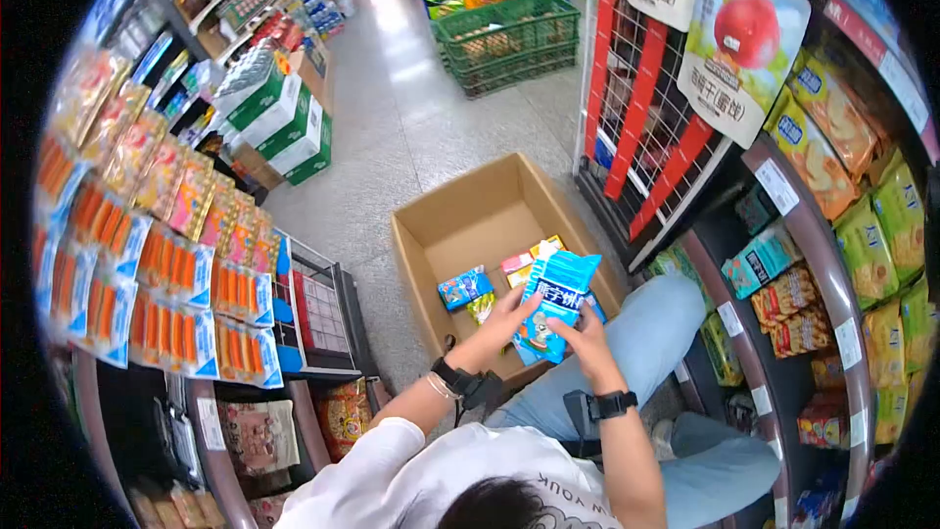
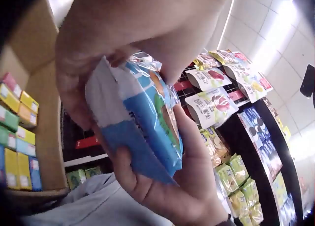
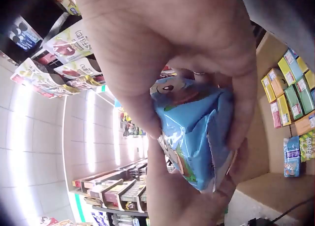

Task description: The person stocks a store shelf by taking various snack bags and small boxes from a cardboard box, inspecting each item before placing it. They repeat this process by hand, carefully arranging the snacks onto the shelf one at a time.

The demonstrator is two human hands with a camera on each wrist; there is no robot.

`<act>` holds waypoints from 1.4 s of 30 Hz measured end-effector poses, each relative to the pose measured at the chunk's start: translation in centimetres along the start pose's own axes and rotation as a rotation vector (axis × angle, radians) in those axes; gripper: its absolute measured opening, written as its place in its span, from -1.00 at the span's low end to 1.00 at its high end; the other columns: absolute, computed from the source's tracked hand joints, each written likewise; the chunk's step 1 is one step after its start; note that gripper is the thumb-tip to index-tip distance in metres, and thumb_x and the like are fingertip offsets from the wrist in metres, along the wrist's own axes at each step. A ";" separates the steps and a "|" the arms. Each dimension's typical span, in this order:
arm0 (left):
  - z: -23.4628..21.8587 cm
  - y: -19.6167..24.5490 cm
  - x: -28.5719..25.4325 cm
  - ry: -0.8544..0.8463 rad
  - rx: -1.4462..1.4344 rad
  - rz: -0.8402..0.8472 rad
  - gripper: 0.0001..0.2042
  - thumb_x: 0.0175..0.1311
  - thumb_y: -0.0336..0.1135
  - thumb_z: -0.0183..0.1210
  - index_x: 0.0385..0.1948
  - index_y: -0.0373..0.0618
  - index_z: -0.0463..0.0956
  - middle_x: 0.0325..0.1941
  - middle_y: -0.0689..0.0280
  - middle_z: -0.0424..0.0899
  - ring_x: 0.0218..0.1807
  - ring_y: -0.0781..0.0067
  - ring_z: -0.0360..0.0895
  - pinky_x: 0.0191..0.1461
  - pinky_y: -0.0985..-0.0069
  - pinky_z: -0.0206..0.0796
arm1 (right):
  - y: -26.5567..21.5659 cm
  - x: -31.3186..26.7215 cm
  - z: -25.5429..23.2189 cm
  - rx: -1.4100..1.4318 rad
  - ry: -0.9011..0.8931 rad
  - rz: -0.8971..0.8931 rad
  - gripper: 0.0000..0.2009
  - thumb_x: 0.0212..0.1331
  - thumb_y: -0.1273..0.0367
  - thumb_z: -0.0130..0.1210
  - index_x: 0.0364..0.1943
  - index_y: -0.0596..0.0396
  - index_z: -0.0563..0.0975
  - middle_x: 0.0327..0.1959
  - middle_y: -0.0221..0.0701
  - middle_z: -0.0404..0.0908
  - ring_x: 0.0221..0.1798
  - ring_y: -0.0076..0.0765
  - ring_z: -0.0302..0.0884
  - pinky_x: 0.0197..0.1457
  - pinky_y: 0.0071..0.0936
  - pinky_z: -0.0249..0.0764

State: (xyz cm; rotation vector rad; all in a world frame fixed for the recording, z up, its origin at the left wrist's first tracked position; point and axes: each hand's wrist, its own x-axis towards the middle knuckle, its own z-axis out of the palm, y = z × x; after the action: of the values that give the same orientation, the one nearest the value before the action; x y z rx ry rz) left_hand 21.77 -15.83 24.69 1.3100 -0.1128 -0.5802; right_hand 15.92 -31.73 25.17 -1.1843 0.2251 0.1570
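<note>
A blue biscuit packet (image 1: 556,306) with white lettering and a cartoon bear is held up over an open cardboard box (image 1: 465,204). My left hand (image 1: 508,321) grips its left side, while my right hand (image 1: 590,343) holds the lower right side. In the left wrist view the packet (image 2: 152,125) shows a shiny blue front and a flat white-and-blue side, with fingers wrapped about it. Close up in the right wrist view, thumb and fingers of the right hand (image 3: 172,44) clasp it. Inside the box lie another blue packet (image 3: 291,157) and several small coloured boxes (image 3: 293,100).
Snack shelves (image 1: 798,206) line the right side, beside a wire rack (image 1: 646,88) with hanging fruit pouches. Sausage packs (image 1: 176,260) fill the left display. Farther along the aisle stand green-and-white cartons (image 1: 284,127) and a green crate (image 1: 509,44). Bent knees (image 1: 641,328) flank the box.
</note>
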 end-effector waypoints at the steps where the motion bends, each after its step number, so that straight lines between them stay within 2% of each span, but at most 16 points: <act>1: 0.5 -0.3 0.0 0.019 0.032 0.084 -0.59 0.30 -0.16 0.06 0.06 -0.25 0.34 -0.07 0.33 0.52 -0.04 0.59 0.41 0.05 0.57 0.27 | -0.3 -0.4 0.0 -0.009 0.034 -0.033 -0.47 0.02 0.38 0.25 0.09 0.16 0.32 -0.04 -0.36 0.49 -0.05 -0.46 0.46 0.02 -0.47 0.41; 3: 1.0 -1.2 0.0 0.047 0.103 0.237 -0.58 0.29 -0.22 0.08 0.09 -0.26 0.31 -0.06 0.32 0.52 -0.01 0.59 0.40 0.08 0.58 0.26 | -0.5 -1.5 0.4 -0.015 0.119 -0.096 -0.46 0.02 0.38 0.25 0.10 0.16 0.30 -0.04 -0.36 0.48 -0.04 -0.47 0.45 0.02 -0.48 0.40; 4: 0.9 -0.9 -0.2 -0.006 0.180 0.173 -0.49 0.25 -0.27 0.13 0.18 -0.27 0.19 0.03 0.26 0.48 0.09 0.54 0.36 0.14 0.55 0.21 | -0.7 -2.0 0.5 -0.049 0.097 -0.146 -0.45 0.09 0.32 0.20 0.16 0.14 0.27 -0.01 -0.38 0.48 -0.05 -0.49 0.47 -0.12 -0.58 0.44; 7: 2.3 0.1 -1.2 -0.050 0.194 0.365 -0.36 0.22 -0.23 0.16 0.26 -0.25 0.05 0.13 0.20 0.38 0.17 0.45 0.29 0.24 0.48 0.12 | -0.4 -2.6 0.7 -0.124 0.017 -0.349 -0.44 0.11 0.33 0.18 0.19 0.15 0.24 0.07 -0.37 0.42 0.00 -0.45 0.43 -0.02 -0.54 0.41; 9: 2.9 1.5 -2.6 -0.034 0.217 0.307 -0.21 0.15 -0.14 0.22 0.31 -0.27 -0.08 0.22 0.13 0.25 0.28 0.33 0.16 0.35 0.41 -0.04 | -0.2 -3.4 0.9 -0.156 -0.014 -0.312 -0.37 0.12 0.35 0.17 0.28 0.12 0.16 0.15 -0.35 0.34 0.06 -0.44 0.37 0.01 -0.53 0.40; 12: 0.5 -1.1 -1.7 0.021 0.375 0.290 -0.20 0.05 0.00 0.26 0.24 -0.30 0.09 0.22 0.06 0.19 0.28 0.21 0.13 0.30 0.37 0.02 | -0.7 -4.8 1.5 -0.410 -0.010 -0.387 -0.33 0.11 0.37 0.16 0.32 0.02 0.13 0.22 -0.32 0.27 0.01 -0.49 0.39 -0.19 -0.68 0.48; 13: 1.1 -0.8 -2.5 0.123 0.409 0.302 -0.35 0.14 0.00 0.19 0.15 -0.27 0.24 0.14 0.10 0.33 0.14 0.26 0.32 0.19 0.41 0.17 | -1.3 -5.5 1.9 -0.357 -0.012 -0.378 -0.37 0.11 0.40 0.15 0.29 0.05 0.19 0.21 -0.32 0.28 -0.01 -0.52 0.41 -0.19 -0.67 0.47; 15: 2.5 1.7 -4.5 0.132 0.114 0.059 -0.48 0.25 0.03 0.05 0.09 -0.20 0.31 0.01 0.18 0.48 0.00 0.38 0.47 0.09 0.46 0.29 | -2.5 -6.7 2.2 -0.294 -0.050 -0.351 -0.46 0.11 0.39 0.13 0.23 0.01 0.31 0.17 -0.34 0.33 0.02 -0.46 0.40 -0.12 -0.59 0.44; 18: 2.0 1.8 -4.9 -0.008 -0.344 -0.026 -0.53 0.33 0.06 -0.09 0.08 -0.12 0.33 -0.05 0.24 0.55 -0.07 0.43 0.54 0.05 0.43 0.37 | -2.1 -6.9 1.3 -0.491 -0.056 -0.476 -0.56 0.15 0.38 0.11 0.16 0.03 0.40 0.14 -0.40 0.32 -0.01 -0.53 0.34 -0.20 -0.68 0.42; 25: 4.2 3.1 -5.3 -0.124 -0.517 -0.045 -0.46 0.34 0.17 -0.27 0.13 -0.05 0.27 0.10 0.23 0.47 0.08 0.27 0.48 0.17 0.26 0.33 | -1.2 -7.4 0.9 -0.383 0.137 -0.423 -0.60 0.14 0.35 0.13 0.10 0.06 0.45 0.11 -0.32 0.38 0.07 -0.45 0.36 -0.08 -0.56 0.43; 29: 5.5 2.4 -3.9 -0.207 -0.418 -0.053 -0.53 0.37 0.04 -0.21 0.10 -0.13 0.31 0.05 0.16 0.51 0.02 0.26 0.52 0.11 0.31 0.36 | -2.3 -8.8 0.4 -0.547 0.209 -0.423 -0.45 0.05 0.26 0.22 0.16 0.08 0.37 0.15 -0.23 0.36 0.11 -0.35 0.37 0.01 -0.46 0.40; 30: 6.0 2.3 -3.9 -0.208 -0.375 -0.099 -0.61 0.32 -0.15 -0.06 0.12 -0.12 0.27 0.03 0.19 0.50 0.01 0.30 0.51 0.10 0.33 0.36 | -2.0 -8.8 0.1 -0.505 0.228 -0.454 -0.38 -0.04 0.21 0.26 0.14 0.18 0.34 0.09 -0.16 0.39 0.13 -0.17 0.37 0.12 -0.34 0.33; 33: 8.1 2.6 -3.4 -0.161 -0.148 0.019 -0.54 0.24 -0.33 0.06 0.17 -0.13 0.17 0.00 0.24 0.49 0.01 0.35 0.49 0.09 0.36 0.36 | -1.9 -8.8 -1.0 -0.562 0.287 -0.528 -0.31 -0.07 0.21 0.28 0.16 0.22 0.29 0.07 -0.06 0.40 0.13 -0.08 0.37 0.16 -0.30 0.30; 34: 8.5 2.6 -2.9 -0.217 -0.130 0.001 -0.38 0.12 -0.42 0.17 0.23 -0.15 0.05 0.03 0.24 0.41 0.05 0.40 0.43 0.09 0.40 0.34 | -2.1 -9.1 -1.3 -0.484 0.295 -0.462 -0.27 -0.10 0.21 0.30 0.18 0.22 0.26 0.07 -0.03 0.40 0.13 -0.04 0.38 0.16 -0.29 0.30; 38: 10.4 1.9 -1.1 -0.283 0.132 0.088 -0.15 -0.03 -0.34 0.33 0.29 -0.18 -0.06 0.12 0.19 0.28 0.11 0.35 0.34 0.08 0.40 0.31 | -3.6 -9.7 -2.5 -0.504 0.417 -0.444 -0.32 -0.14 0.25 0.32 0.11 0.22 0.30 -0.02 -0.05 0.47 0.04 -0.01 0.45 0.08 -0.26 0.36; 42: 13.1 2.3 0.1 -0.281 0.232 0.086 -0.12 -0.06 -0.31 0.37 0.29 -0.20 -0.06 0.10 0.18 0.29 0.09 0.34 0.34 0.08 0.41 0.31 | -4.7 -9.9 -4.9 -0.591 0.486 -0.496 -0.34 -0.17 0.31 0.30 0.10 0.18 0.30 -0.10 -0.07 0.51 -0.03 0.03 0.50 0.01 -0.26 0.41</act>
State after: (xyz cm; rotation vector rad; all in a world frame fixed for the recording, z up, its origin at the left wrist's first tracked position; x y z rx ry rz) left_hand 17.44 -27.07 30.44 1.4339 -0.4770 -0.6904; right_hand 6.98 -38.00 30.16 -1.8217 0.3128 -0.5408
